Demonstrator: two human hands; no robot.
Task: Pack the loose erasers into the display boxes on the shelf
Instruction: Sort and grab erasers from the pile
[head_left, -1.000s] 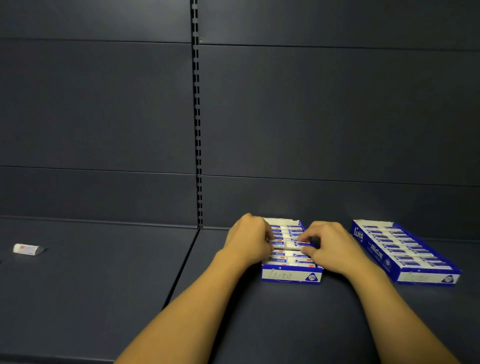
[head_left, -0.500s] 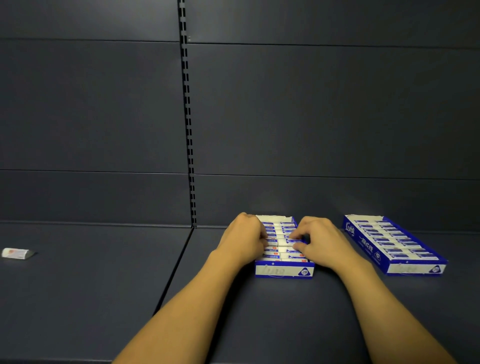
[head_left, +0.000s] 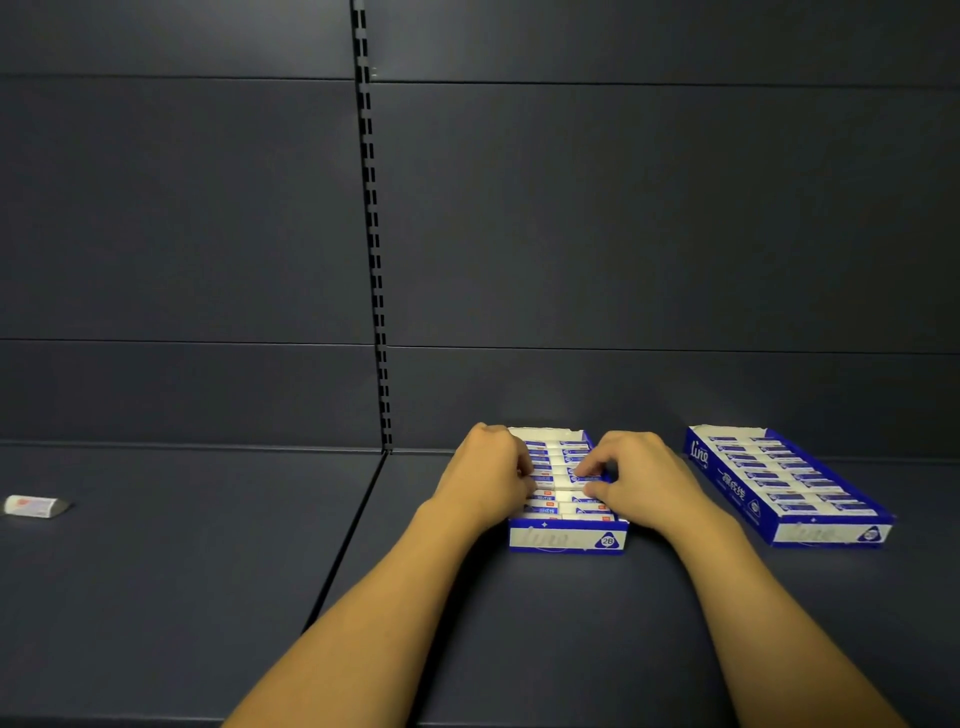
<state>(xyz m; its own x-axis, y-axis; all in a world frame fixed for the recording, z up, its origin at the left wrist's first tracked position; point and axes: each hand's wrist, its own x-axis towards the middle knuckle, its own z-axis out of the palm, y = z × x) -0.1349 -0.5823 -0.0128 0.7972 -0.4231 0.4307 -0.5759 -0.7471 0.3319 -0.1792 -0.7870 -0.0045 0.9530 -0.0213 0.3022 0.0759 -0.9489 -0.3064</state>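
1. Lying alone at the far left of the dark shelf (head_left: 156, 571), a single loose eraser (head_left: 35, 505) in a white wrapper with red print sits well apart from everything else.
2. Slotted upright (head_left: 375, 249) runs down the back panel and meets the seam between two shelf sections.
3. Left hand (head_left: 491, 483) rests on the left edge of the near display box (head_left: 569, 540), fingers curled inward over the left column of packed erasers (head_left: 563, 460); fingertips hidden behind the knuckles, so cannot tell whether they pinch one or only press.
4. Near display box: blue and white, front panel marked "2B", open top, two columns of erasers lying flat in rows, appears nearly full.
5. Right hand (head_left: 641, 480) rests over the right column of the same box, thumb and forefinger bent close together on an eraser in the middle rows, the gap between them narrow; remaining fingers curled.
6. Second display box (head_left: 737, 486) stands to the right, angled, apart from both hands, with two filled columns of erasers.
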